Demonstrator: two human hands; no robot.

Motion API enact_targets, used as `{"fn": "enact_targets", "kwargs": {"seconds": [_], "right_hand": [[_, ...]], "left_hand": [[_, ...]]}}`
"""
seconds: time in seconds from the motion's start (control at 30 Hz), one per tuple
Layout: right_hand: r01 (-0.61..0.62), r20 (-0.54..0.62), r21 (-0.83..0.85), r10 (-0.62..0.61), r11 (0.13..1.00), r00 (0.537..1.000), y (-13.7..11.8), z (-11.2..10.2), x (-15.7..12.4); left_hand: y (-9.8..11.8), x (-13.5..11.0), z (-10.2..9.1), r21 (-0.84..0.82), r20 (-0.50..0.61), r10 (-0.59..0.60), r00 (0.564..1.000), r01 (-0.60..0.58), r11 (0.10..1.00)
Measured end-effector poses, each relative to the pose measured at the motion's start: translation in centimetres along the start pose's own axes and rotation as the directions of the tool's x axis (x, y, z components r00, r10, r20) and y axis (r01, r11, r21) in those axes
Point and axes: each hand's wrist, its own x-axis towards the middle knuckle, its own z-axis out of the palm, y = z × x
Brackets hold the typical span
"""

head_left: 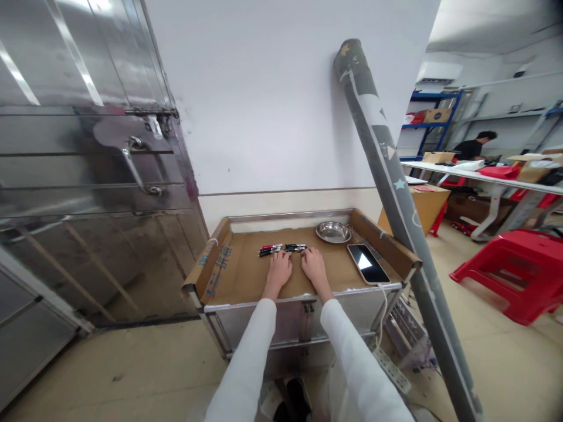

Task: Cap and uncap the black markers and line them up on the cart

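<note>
at far l we've a metal door point(88, 234). next, on our cardboard-lined surface point(246, 281), a bunch of red & black pens point(269, 251) lies at the fingertips of our l hand point(280, 269), palm down, fingers part bent; can't tell if its grip has hold of any. just r, the second pen bunch point(295, 246) is by our r hand point(314, 264), fingers curled, grip unclear too. further r: steel dish point(333, 232), phone point(368, 265) w/ white cable point(386, 302), leaning grey roll point(387, 164), red stool point(519, 264).
</note>
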Motion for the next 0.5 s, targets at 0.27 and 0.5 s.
{"fn": "enact_targets", "kwargs": {"seconds": [0.27,0.5], "right_hand": [[-0.009,0.008,-0.004,0.009,1.0,1.0,-0.12,-0.19,-0.04],[-0.007,-0.017,0.025,0.007,1.0,1.0,-0.12,-0.22,-0.04]], "left_hand": [[0.63,0.0,-0.81,0.121,-0.175,-0.204,0.963,0.227,0.966],[0.7,-0.26,-0.57,0.043,-0.271,-0.332,0.904,0.356,0.934]]}}
